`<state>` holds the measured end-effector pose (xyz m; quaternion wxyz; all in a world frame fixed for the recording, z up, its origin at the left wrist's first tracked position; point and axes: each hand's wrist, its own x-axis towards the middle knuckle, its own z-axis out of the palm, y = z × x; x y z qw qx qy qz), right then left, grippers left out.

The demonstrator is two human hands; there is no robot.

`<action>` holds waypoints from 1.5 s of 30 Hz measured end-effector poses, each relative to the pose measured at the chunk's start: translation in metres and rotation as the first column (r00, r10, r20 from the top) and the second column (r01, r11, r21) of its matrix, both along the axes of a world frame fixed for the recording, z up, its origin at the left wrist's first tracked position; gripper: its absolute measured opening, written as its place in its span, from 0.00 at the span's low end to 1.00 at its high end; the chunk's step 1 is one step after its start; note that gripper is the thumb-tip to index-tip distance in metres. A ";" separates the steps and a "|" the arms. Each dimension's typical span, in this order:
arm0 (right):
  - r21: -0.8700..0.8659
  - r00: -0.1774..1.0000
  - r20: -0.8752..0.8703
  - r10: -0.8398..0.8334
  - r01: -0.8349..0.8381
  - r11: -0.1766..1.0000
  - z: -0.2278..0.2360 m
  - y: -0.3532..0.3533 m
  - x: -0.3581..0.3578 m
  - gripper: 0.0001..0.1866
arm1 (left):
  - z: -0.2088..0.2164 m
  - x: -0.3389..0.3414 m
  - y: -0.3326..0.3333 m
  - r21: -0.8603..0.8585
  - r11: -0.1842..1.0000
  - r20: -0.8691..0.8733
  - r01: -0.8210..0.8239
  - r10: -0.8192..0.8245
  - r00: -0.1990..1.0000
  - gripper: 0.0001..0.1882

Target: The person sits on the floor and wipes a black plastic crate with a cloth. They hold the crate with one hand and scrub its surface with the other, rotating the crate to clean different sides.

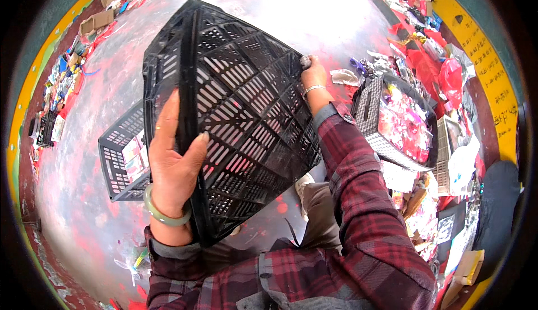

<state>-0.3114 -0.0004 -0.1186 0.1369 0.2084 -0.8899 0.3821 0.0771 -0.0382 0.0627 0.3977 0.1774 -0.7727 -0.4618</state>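
Note:
A large black plastic crate (246,114) with slotted walls is held up in front of me, tilted on its side. Its near left rim is gripped by my left hand (174,161), the thumb on the slotted face and the fingers along the outer side. My right hand (314,76) closes on the crate's far right edge; a small grey bit (305,61) shows by its fingertips, too small to name. On the floor behind the raised crate stands a second black crate (112,164), partly hidden, with pinkish packets (134,157) inside.
To the right, a grey woven-look basket (372,139) holds pink and red packets. Beside it lie a beige crate (443,164), red plastic bags (450,80) and loose wrappings. Cardboard boxes (96,22) and litter line the left wall. My foot (302,189) is under the raised crate.

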 end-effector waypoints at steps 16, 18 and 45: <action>-0.571 0.953 -0.063 0.296 -0.277 0.773 0.144 -0.016 0.150 0.18 | 0.000 0.012 0.011 -0.272 0.962 0.093 -0.029 0.056 0.994 0.35; -0.573 0.935 -0.265 0.236 -0.350 0.741 0.126 -0.007 0.136 0.14 | 0.001 0.007 0.018 -0.250 0.968 0.082 -0.014 0.036 0.996 0.35; -0.798 0.885 -0.265 0.383 -0.424 0.429 0.181 0.063 0.167 0.24 | 0.017 -0.026 0.068 -0.466 0.872 0.155 0.149 -0.085 0.984 0.37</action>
